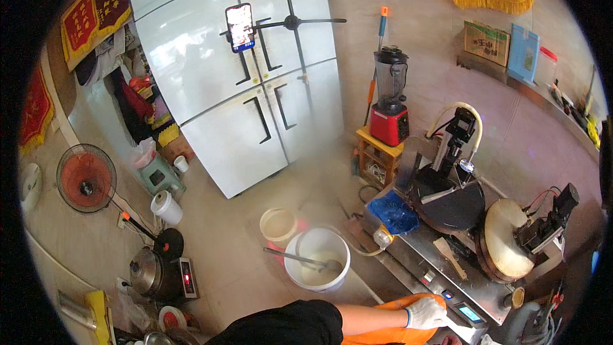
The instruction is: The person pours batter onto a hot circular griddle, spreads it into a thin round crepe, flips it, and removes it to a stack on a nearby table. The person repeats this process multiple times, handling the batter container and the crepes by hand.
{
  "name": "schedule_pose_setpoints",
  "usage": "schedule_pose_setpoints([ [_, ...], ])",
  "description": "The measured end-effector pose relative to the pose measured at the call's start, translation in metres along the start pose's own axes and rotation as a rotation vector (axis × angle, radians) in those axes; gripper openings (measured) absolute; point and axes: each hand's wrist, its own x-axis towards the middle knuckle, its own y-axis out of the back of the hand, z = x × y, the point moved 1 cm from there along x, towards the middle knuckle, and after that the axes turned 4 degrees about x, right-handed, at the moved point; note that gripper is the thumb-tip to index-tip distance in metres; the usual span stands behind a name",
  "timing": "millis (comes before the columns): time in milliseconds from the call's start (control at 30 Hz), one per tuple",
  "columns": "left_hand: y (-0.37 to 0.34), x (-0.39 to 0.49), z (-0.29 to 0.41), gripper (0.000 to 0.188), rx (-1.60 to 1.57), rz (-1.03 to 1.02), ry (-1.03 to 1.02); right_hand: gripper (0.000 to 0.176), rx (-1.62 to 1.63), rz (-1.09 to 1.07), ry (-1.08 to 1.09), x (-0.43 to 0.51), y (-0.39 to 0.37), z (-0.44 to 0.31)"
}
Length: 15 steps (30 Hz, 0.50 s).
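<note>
My left hand [425,314], in a white knit glove with a blue cuff edge, is closed around a pale flat tool [462,329], perhaps a scraper. The tool slants down towards the bottom edge of the view. Behind the hand and forearm spreads an orange surface [390,328], possibly an apron. At the bottom edge a sliver of white fabric [487,340] shows beside the tool; it may be part of my right hand's glove, but the frame cuts it off. A steel workbench [433,261] with a lit display [468,313] lies just beyond my left hand.
Two round griddles [450,206] [503,244] with motorised arms stand on the bench, near a wooden spatula [450,258] and a blue cloth [392,212]. A white bucket [317,275] of pale batter holds a ladle [306,259]. A phone [240,28] hangs before a refrigerator [201,76].
</note>
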Motion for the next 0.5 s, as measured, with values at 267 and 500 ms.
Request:
schedule_pose_setpoints([
  [267, -0.003, -0.001, -0.013, 0.037, -0.039, 0.037, 0.011, 0.035, 0.016, -0.013, 0.005, 0.008, -0.001, -0.009],
  [500, -0.016, 0.004, -0.004, 0.035, -0.061, 0.001, -0.001, 0.037, 0.087, -0.023, -0.037, 0.002, 0.017, -0.022],
])
